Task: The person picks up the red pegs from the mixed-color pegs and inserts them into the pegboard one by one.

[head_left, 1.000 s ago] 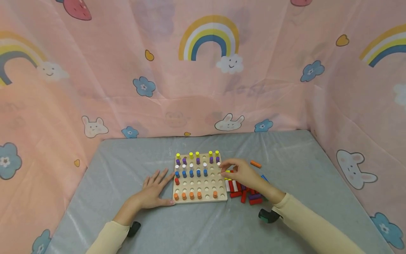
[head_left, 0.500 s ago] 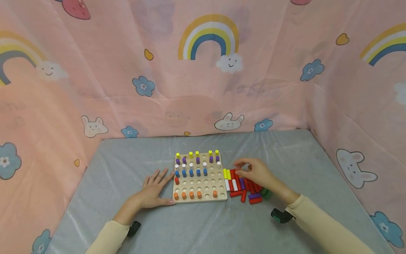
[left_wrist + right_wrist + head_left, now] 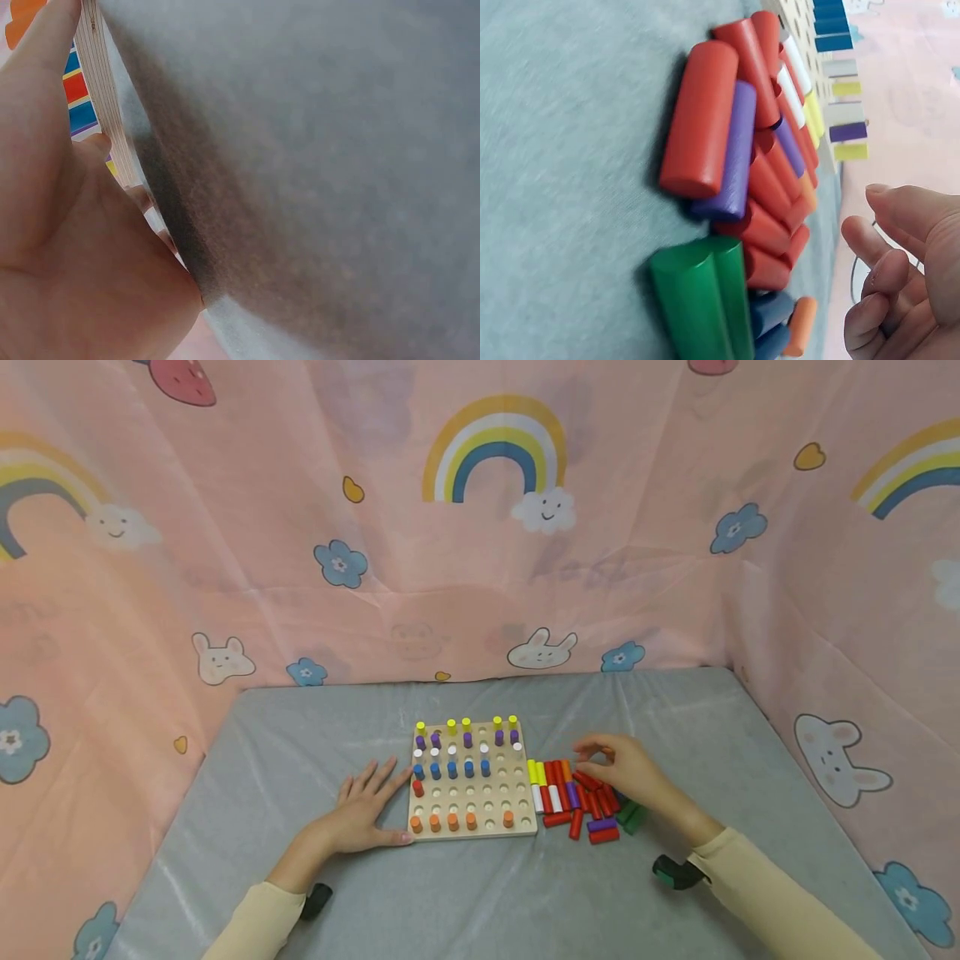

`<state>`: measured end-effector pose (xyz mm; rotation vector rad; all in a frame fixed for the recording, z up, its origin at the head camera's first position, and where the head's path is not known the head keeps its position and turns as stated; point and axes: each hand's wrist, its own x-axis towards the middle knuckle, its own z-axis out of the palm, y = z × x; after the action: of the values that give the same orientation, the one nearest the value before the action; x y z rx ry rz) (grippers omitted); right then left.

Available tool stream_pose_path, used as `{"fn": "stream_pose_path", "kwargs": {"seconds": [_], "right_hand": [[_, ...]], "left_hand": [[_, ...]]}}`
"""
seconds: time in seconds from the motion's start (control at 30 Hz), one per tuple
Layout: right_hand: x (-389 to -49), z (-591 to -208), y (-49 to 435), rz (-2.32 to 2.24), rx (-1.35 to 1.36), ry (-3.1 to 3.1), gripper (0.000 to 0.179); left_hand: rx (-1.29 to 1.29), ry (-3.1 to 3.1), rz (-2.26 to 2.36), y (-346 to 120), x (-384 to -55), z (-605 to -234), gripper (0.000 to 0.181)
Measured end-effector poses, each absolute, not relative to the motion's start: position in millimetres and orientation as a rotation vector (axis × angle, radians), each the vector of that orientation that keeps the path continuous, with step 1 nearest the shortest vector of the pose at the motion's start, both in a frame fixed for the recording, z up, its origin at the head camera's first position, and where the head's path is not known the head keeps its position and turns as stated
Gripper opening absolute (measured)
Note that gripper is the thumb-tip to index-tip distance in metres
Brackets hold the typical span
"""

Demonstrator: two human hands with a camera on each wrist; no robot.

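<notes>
A wooden pegboard (image 3: 480, 832) lies on the table with coloured pegs standing in rows: yellow, purple, white, blue, one red peg (image 3: 417, 788) and orange. My left hand (image 3: 365, 814) lies spread beside it, fingertips and thumb at its left edge; the left wrist view has the palm next to the board's layered side (image 3: 105, 82). Over the right part of a pile of loose pegs, my right hand (image 3: 618, 768) hovers with fingers loosely bent. In the right wrist view its thumb and fingers (image 3: 885, 277) are apart, with nothing between them.
Many loose pegs lie right of the board, mostly red, such as one red peg (image 3: 701, 112), with green pegs (image 3: 701, 300), a purple peg (image 3: 731, 157) and an orange peg (image 3: 801, 326). A grey cover (image 3: 420, 902) spreads over the table; patterned pink cloth (image 3: 480, 577) hangs behind.
My right hand has moved from the board's right edge, by the last white peg, rightward over the loose pegs, uncovering several. The left hand has stayed at the board's left edge.
</notes>
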<state>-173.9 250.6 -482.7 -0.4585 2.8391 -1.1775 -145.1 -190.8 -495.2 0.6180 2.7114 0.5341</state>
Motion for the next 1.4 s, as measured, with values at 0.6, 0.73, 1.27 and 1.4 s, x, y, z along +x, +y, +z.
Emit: {"fn": "stream_pose_path", "kwargs": {"seconds": [0.6, 0.73, 1.27, 1.4], "right_hand": [[-175, -501, 263, -1.124, -0.389, 2.881, 0.021], [-175, -502, 264, -1.103, -0.384, 2.887, 0.02], [-175, -501, 260, -1.046, -0.374, 2.917, 0.017], [-176, -501, 259, -1.001, -0.395, 2.942, 0.016]], "left_hand": [[0.649, 2.707, 0.652, -193, -145, -501, 0.104], [0.647, 2.706, 0.662, -194, -146, -504, 0.104], [0.655, 2.71, 0.628, -193, -145, -501, 0.103], [0.68, 2.711, 0.685, -195, -145, -505, 0.104]]}}
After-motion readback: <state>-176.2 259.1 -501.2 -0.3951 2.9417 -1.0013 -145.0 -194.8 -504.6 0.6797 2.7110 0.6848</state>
